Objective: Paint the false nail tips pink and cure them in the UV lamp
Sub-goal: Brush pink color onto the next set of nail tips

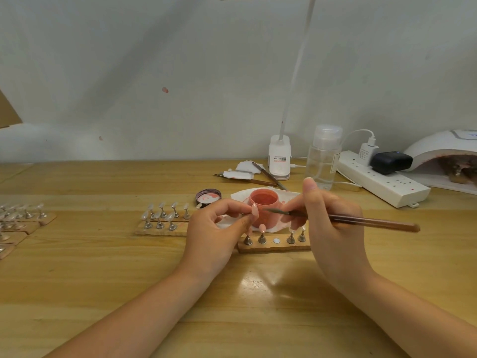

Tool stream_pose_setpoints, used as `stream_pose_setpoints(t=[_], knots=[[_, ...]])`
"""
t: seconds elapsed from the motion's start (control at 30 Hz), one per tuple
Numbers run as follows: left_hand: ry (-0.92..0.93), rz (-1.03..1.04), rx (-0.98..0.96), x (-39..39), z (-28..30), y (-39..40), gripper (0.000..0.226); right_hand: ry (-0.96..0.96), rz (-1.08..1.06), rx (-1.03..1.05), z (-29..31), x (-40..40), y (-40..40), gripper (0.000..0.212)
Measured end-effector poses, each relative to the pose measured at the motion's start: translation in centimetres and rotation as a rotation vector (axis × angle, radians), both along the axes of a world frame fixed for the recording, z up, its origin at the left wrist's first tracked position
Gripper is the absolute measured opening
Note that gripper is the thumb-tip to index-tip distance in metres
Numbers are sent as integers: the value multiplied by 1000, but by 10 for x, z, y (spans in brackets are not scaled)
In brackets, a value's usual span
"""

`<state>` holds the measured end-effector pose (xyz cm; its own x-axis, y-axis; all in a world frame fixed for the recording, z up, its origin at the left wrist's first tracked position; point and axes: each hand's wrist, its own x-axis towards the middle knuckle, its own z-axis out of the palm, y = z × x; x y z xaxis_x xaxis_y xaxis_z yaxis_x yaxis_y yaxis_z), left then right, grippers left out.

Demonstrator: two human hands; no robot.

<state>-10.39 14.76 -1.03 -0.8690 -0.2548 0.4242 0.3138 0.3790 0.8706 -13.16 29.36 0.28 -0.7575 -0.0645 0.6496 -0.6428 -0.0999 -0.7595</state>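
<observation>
Your left hand (219, 228) pinches one nail tip (255, 209) by its little stand, raised just in front of the open pink pot (263, 202); your right hand (333, 218) grips the brush (361, 220), bristles almost touching that tip. The tip looks featherlight, thin and stiff — wet polish will smear, so hold the metal stand, never the painted face. On the near wooden strip (273, 245) I count four stands and one bare disc; a pink tip shows on one, the rest are partly hidden. The strip to the left (160, 229) carries about seven clear tips. One UV lamp (444, 151) sits far right — well apart.
</observation>
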Motion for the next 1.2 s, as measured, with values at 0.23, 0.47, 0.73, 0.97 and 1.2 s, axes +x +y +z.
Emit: stream_pose_setpoints(t=[0.23,0.47,0.73,0.97,1.2], knots=[[1,10,12,1,0,0,15,-27,2,0,-1,-1,0,44],[-10,27,13,0,-1,0,13,-10,52,26,0,0,-1,40],[-8,38,30,1,0,2,14,36,29,30,1,0,-2,37],[-4,39,29,1,0,2,15,78,0,42,1,-2,-1,32],[13,31,43,2,2,2,18,78,4,33,0,-3,1,35]])
